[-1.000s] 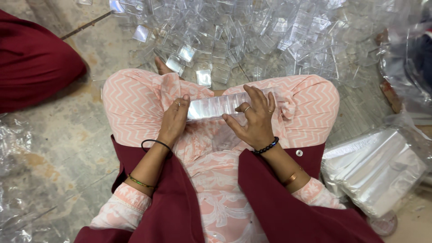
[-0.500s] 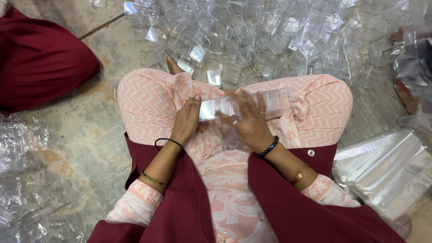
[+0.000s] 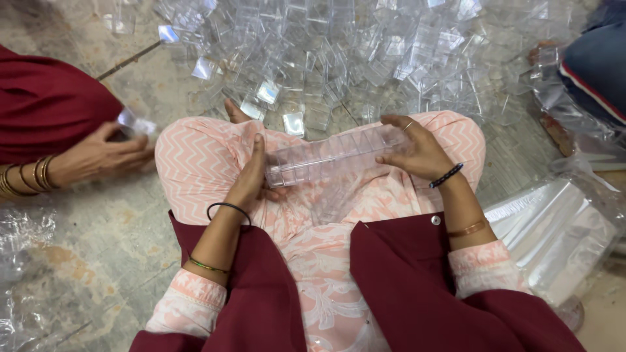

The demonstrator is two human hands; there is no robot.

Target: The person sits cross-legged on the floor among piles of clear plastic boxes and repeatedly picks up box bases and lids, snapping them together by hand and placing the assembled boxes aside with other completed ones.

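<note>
Across your lap, the row of nested clear plastic boxes (image 3: 336, 156) is pinched end to end: left hand (image 3: 251, 179) flat, right hand (image 3: 417, 151) curled. Press evenly, keeping it straight.

At frame centre pink-and-white zigzag trousers (image 3: 195, 163) meet a maroon tunic (image 3: 261, 293), colourless clear boxes (image 3: 365, 58) glitter across the top, and a maroon garment (image 3: 52, 104) fills the upper left.

A clear plastic bag of stacked transparent sheets (image 3: 554, 228) lies at the right.
</note>
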